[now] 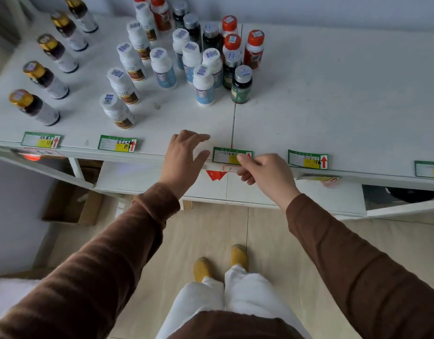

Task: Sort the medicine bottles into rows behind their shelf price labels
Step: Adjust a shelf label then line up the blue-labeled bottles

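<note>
**Bottles standing behind green price labels**

Bottles with gold caps point(32, 69) run in a row at far left behind a green label point(42, 139). Next, we see white bottles with brown bands point(124, 85) lined behind a tag point(117, 143) reading "89". Our left hand point(184, 155) hovers with fingers spread, holding nothing. A mixed cluster point(211, 57) of white, dark and red-capped bottles crowds mid-shelf. Our right hand point(264, 170) pinches the middle label point(229, 155). Another tag point(307, 159) sits right. The white shelf point(333, 94) looks smooth, scuffed; pale flooring lies below.
</note>
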{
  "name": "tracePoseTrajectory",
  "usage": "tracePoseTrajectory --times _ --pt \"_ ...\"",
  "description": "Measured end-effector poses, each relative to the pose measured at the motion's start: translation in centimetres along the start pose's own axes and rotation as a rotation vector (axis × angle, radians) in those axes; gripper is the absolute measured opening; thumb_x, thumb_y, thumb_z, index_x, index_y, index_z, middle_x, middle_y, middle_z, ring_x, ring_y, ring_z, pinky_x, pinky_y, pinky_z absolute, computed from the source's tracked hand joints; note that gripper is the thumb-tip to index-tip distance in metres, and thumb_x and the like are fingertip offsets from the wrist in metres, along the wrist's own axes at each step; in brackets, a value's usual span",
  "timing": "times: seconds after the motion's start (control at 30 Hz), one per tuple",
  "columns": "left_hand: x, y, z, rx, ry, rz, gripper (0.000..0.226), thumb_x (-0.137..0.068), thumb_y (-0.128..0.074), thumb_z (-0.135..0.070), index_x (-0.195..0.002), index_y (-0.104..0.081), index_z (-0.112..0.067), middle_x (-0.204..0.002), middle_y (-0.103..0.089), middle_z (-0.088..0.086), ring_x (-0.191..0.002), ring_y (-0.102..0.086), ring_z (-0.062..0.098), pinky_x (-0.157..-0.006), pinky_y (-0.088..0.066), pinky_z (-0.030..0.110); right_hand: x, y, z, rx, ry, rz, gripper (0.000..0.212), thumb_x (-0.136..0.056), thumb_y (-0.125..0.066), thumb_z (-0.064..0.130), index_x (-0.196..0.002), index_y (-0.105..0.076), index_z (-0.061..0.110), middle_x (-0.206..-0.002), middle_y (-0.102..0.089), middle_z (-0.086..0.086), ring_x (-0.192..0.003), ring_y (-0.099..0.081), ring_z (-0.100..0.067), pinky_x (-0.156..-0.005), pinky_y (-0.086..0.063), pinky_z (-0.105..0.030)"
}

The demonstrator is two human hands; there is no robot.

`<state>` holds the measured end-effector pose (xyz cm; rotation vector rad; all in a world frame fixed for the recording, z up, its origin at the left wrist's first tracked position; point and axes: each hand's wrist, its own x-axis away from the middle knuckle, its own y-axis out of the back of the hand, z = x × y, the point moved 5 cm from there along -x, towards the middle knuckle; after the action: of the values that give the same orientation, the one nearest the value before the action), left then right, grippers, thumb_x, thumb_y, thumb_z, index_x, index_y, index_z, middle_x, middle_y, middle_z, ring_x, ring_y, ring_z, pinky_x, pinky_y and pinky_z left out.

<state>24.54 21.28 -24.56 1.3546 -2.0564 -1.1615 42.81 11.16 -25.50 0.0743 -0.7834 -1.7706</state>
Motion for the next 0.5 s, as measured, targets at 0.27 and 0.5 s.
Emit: tracePoseTrajectory --times 0.27,0.5 --pt "-4.2 3.8 1.4 0.095 0.060 -0.066 0.034 -0.089 -0.069 -0.024 -0.121 -0.061 -0.016 -0.120 -0.063 0.002 -0.108 -0.059 0.018 -0.095 -0.050 0.038 -4.5 3.1 8.8 0.356 0.425 -0.193 0.013 -0.090 -0.061 0.037 -0.095 -0.066 0.025 -0.089 -0.066 0.011 -0.078 -0.060 -0.009 -0.069 -0.049 -0.027" --pt "-9.9 5.3 3.5 0.114 0.065 0.014 0.046 -0.087 -0.072 -0.030 -0.128 -0.057 -0.015 -0.128 -0.061 0.004 -0.114 -0.058 0.019 -0.098 -0.049 0.037 -10.1 2.3 15.6 0.625 0.585 -0.201 0.032 -0.092 -0.061 0.024 -0.123 -0.057 0.018 -0.120 -0.058 -0.003 -0.100 -0.058 -0.023 -0.081 -0.048 -0.035"
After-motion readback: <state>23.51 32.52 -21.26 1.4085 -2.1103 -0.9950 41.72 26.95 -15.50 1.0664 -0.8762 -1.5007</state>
